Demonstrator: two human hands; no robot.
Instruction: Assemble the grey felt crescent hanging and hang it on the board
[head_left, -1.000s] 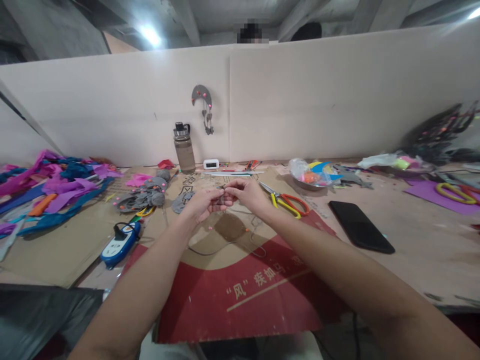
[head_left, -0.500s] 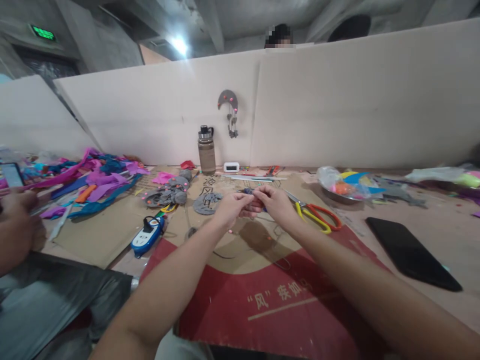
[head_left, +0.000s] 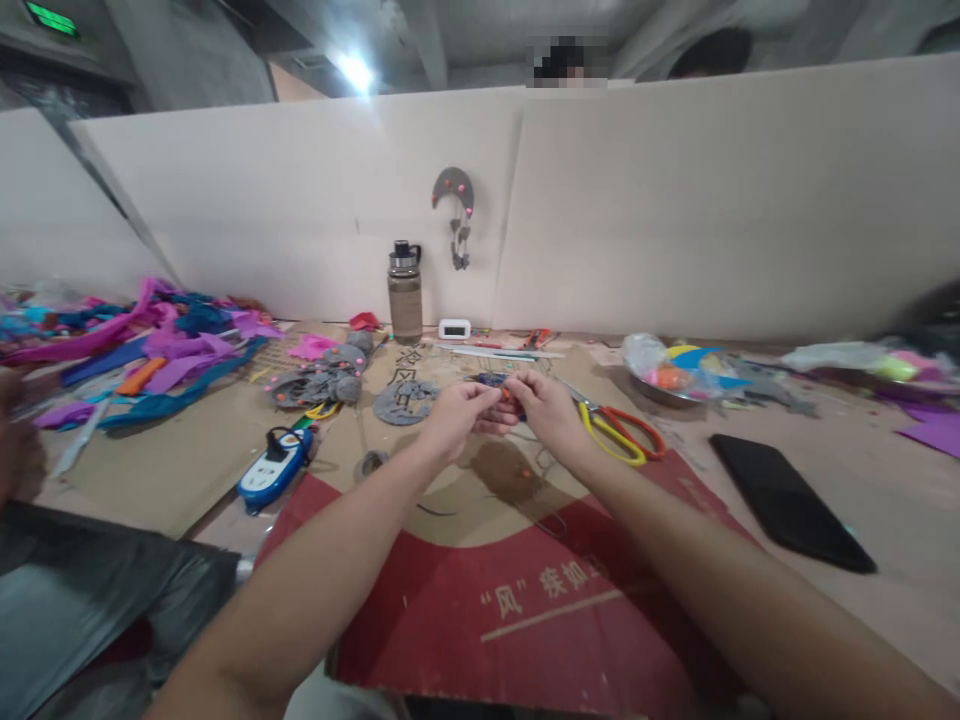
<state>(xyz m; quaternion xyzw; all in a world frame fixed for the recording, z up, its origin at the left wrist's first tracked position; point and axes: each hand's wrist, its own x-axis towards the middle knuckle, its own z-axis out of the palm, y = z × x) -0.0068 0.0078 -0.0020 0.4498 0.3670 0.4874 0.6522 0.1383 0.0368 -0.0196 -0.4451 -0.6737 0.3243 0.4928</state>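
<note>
My left hand (head_left: 459, 415) and my right hand (head_left: 551, 408) meet above the middle of a red and brown cardboard sheet (head_left: 442, 620). Both are closed, their fingertips pinching a small dark piece (head_left: 493, 380), perhaps felt, with a spot of orange beside it. Fingers cover most of it, so its exact shape is hidden. Left of the hands lies a grey felt crescent (head_left: 397, 404). Scissors (head_left: 619, 430) with one yellow and one orange handle rest just right of my right hand. Thin thread (head_left: 553, 522) lies loose on the cardboard below.
Grey felt pieces with pink dots (head_left: 319, 385), a power strip (head_left: 276, 468) and colourful fabric scraps (head_left: 172, 350) lie leftward. A bottle (head_left: 406, 300) stands by the white partition (head_left: 300, 200), where a moon ornament (head_left: 454, 190) hangs. Rightward are a bowl (head_left: 660, 388) and a black phone (head_left: 787, 500). Someone sits at left.
The view has shifted slightly, moving the table things leftward. Both hands keep their pinch on the small piece, with more orange showing between the fingers. The neighbour's phone has left the view.
</note>
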